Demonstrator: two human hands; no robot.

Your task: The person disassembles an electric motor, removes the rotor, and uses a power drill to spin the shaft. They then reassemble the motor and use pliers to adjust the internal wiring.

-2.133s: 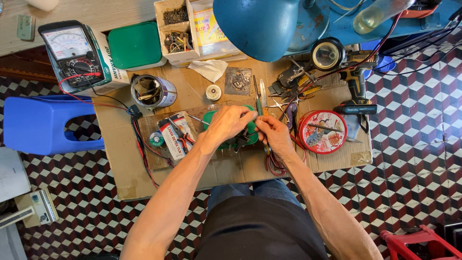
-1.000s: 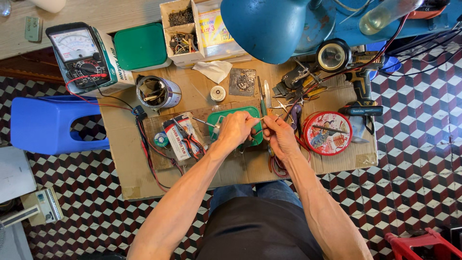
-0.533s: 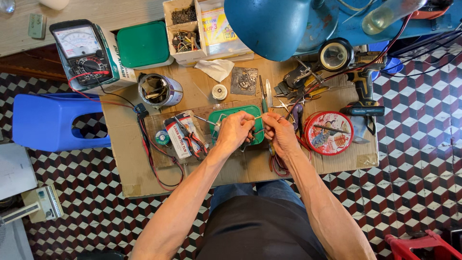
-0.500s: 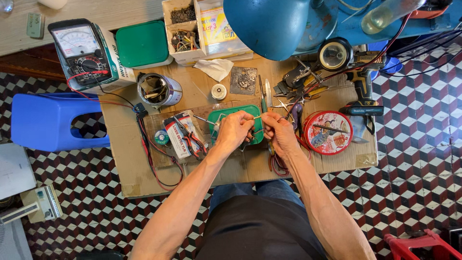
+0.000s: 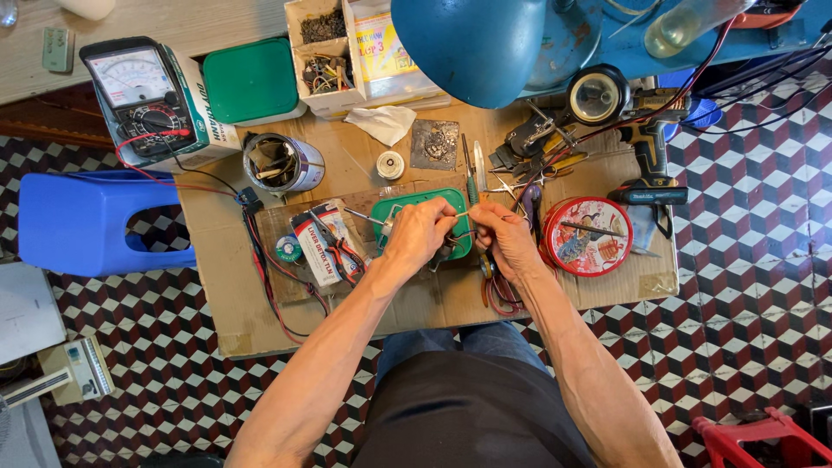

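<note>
A person seen from above is sitting at a low cardboard-covered worktop (image 5: 260,321), working over a green tray (image 5: 401,211) near its middle. The left hand (image 5: 419,232) is curling closed, thumb and fingertips pinching a thin wire (image 5: 462,214) at its left end; the right hand (image 5: 503,236) is pinching the same wire at its right end, so the wire is spanning the small gap between the hands just above the tray. What lies under the fingers is too small to tell. Doing this well seems to call for keeping both pinches tight and close together, with the wrists steadying over the tray. A round red tin (image 5: 588,236) is sitting just right of the right hand, a cordless drill (image 5: 650,156) towards the right edge, and a meter (image 5: 139,100) off the far left corner.
</note>
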